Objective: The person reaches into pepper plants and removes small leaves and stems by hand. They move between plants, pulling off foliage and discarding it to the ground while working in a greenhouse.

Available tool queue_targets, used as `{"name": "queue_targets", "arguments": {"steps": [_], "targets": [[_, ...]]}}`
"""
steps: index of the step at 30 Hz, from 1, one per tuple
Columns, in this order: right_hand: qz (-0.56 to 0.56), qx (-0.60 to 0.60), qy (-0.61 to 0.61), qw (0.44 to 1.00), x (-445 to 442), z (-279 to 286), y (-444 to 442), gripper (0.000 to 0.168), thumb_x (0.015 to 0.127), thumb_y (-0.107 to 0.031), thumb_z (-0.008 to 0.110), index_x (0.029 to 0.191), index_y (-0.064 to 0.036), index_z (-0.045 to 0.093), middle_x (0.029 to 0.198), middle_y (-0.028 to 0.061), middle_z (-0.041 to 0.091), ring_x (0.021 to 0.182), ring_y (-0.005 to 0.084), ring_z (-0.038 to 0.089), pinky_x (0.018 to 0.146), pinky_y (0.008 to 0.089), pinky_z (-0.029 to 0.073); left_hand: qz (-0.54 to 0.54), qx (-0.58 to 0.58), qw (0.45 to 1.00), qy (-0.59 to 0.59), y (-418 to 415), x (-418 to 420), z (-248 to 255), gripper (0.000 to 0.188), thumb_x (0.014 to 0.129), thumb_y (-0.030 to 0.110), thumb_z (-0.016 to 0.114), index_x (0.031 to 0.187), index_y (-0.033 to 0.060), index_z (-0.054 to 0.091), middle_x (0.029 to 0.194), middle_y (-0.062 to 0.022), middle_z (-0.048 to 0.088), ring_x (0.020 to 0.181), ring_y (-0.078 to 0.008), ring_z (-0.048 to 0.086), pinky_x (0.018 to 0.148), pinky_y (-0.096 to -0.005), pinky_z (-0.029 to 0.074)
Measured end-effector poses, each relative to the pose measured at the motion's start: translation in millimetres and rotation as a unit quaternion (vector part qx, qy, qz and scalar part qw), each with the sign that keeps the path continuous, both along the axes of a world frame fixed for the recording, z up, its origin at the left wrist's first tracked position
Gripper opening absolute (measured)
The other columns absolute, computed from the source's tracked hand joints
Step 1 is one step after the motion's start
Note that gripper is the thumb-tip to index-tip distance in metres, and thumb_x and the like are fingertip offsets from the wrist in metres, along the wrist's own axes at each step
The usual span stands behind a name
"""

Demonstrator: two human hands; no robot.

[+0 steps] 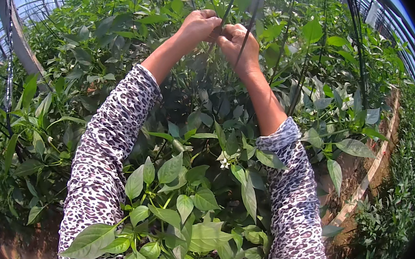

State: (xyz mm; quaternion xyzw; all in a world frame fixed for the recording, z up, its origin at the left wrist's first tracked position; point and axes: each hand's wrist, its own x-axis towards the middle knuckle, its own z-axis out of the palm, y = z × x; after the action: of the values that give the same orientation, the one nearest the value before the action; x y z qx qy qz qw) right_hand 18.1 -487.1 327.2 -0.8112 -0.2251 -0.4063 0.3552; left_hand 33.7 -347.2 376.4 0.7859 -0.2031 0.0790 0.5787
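Note:
Both my arms reach forward over leafy pepper plants (203,199) in a greenhouse. My left hand (203,24) and my right hand (240,48) meet at the top middle, fingertips bent together and almost touching. A dark hanging string (228,9) runs down between them, and another dark string (246,37) passes in front of my right hand. Whether the fingers pinch a string or a stem is too small to tell. Leaves stand just behind my hands. A white pepper flower (224,164) shows between my forearms.
More dark strings (359,51) hang among the plants at the right. A slanting post (20,36) stands at the left. A pale strip (368,180) runs along bare soil at the right, beside another plant row (406,173). Curved roof ribs arch overhead.

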Motion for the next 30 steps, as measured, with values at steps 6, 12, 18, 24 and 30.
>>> {"name": "queue_targets", "arguments": {"steps": [6, 12, 18, 24, 30], "targets": [[-0.058, -0.087, 0.272, 0.957, -16, 8, -6, 0.032, 0.070, -0.024, 0.052, 0.092, -0.007, 0.066, 0.092, 0.0184, 0.065, 0.088, 0.0351, 0.062, 0.080, 0.0401, 0.048, 0.051, 0.062, 0.997, 0.004, -6, -11, 7, 0.020, 0.090, 0.019, 0.048, 0.095, 0.0031, 0.058, 0.078, -0.0036, 0.066, 0.074, -0.0113, 0.063, 0.062, -0.0280, 0.047], [0.032, 0.066, 0.264, 0.962, -2, 4, -2, 0.029, 0.069, -0.017, 0.054, 0.089, 0.002, 0.061, 0.076, 0.0140, 0.062, 0.070, 0.0256, 0.060, 0.064, 0.0347, 0.048, -0.028, 0.062, 0.998, 0.009, 4, -2, 11, 0.017, 0.090, 0.028, 0.054, 0.089, 0.0117, 0.056, 0.082, -0.0009, 0.068, 0.076, -0.0087, 0.065, 0.059, -0.0240, 0.042], [0.382, 0.402, 0.273, 0.786, -6, -2, -5, 0.019, 0.084, -0.018, 0.058, 0.092, -0.002, 0.054, 0.074, 0.0031, 0.058, 0.054, 0.0101, 0.057, 0.048, 0.0235, 0.048, -0.020, 0.058, 0.997, 0.047, 9, 3, 19, 0.015, 0.088, 0.024, 0.056, 0.092, 0.0095, 0.058, 0.078, 0.0000, 0.064, 0.070, -0.0078, 0.062, 0.055, -0.0193, 0.040], [0.362, 0.310, 0.237, 0.847, -14, 2, -8, 0.022, 0.086, -0.026, 0.062, 0.080, -0.005, 0.057, 0.064, 0.0026, 0.057, 0.044, 0.0083, 0.055, 0.039, 0.0228, 0.046, -0.174, -0.060, 0.982, 0.051, 26, 19, 106, 0.020, 0.091, 0.021, 0.052, 0.104, 0.0071, 0.058, 0.096, -0.0056, 0.065, 0.080, -0.0121, 0.063, 0.068, -0.0236, 0.051], [0.222, 0.288, 0.244, 0.899, -7, 7, 2, 0.021, 0.083, -0.022, 0.062, 0.073, -0.004, 0.057, 0.057, 0.0024, 0.057, 0.042, 0.0119, 0.057, 0.039, 0.0247, 0.047, -0.246, -0.135, 0.958, -0.052, 39, -5, 178, 0.023, 0.091, 0.019, 0.051, 0.108, 0.0047, 0.057, 0.102, -0.0075, 0.063, 0.084, -0.0160, 0.062, 0.073, -0.0275, 0.050]]}}
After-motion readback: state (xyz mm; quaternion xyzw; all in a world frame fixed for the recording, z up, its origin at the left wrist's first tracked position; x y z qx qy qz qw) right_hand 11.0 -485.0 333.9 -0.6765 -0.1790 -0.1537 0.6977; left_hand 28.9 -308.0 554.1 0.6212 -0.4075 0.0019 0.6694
